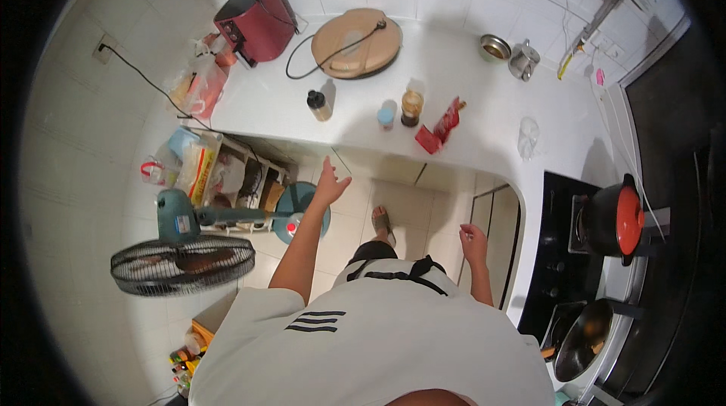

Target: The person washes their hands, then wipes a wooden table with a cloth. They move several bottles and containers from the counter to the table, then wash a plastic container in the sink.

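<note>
My left hand (332, 182) reaches forward below the front edge of the white countertop (272, 105), fingers apart and nothing in it. Lower on the right, my right hand (474, 244) hangs beside the cabinet; its fingers are curled, and whether they hold anything is unclear. Along the counter before me stand a black-capped bottle (320, 106), a small jar with a light blue lid (385, 118) and a jar of dark contents (412, 108). A crumpled red packet (441, 128) lies to their right. Neither hand touches these.
At the back are a red air fryer basket unit (258, 26) and a round tan electric griddle (354, 43) with its cord. A standing fan (182, 264) is close on my left. To my right, a gas hob (558, 236) carries a red-lidded pot (621, 219) and a wok (584, 343).
</note>
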The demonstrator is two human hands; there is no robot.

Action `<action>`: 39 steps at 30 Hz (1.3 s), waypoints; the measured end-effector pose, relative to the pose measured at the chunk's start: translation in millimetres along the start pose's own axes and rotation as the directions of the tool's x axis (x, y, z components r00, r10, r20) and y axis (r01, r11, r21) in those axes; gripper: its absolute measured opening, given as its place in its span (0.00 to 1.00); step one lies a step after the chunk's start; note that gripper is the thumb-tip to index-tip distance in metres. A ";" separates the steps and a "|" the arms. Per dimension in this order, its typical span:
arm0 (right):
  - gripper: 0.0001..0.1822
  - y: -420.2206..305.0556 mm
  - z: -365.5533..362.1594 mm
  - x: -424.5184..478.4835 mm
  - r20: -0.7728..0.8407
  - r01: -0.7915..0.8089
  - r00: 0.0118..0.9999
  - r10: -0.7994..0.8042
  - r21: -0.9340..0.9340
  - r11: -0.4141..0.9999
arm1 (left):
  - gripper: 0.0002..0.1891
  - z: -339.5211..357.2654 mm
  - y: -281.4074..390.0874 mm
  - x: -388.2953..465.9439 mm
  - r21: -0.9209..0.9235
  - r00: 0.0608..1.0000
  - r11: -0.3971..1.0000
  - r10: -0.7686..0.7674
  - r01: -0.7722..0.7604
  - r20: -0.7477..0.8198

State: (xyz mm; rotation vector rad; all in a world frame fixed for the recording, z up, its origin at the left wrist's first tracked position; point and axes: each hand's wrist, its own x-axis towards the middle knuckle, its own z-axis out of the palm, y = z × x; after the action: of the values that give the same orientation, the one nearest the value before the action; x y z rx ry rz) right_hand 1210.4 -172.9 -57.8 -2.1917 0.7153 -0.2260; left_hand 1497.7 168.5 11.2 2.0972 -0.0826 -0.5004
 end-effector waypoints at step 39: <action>0.36 -253.9 196.2 247.0 0.362 0.439 0.788 -0.498 0.237 0.867 | 0.51 -119.2 169.3 -127.7 -0.342 0.596 0.810 0.011 -0.476 -0.803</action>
State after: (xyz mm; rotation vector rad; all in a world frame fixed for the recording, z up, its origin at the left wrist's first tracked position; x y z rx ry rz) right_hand 1595.2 -53.7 -16.2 -2.1456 -0.0957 -0.0526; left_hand 1449.5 202.0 247.2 1.5313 0.2375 0.5605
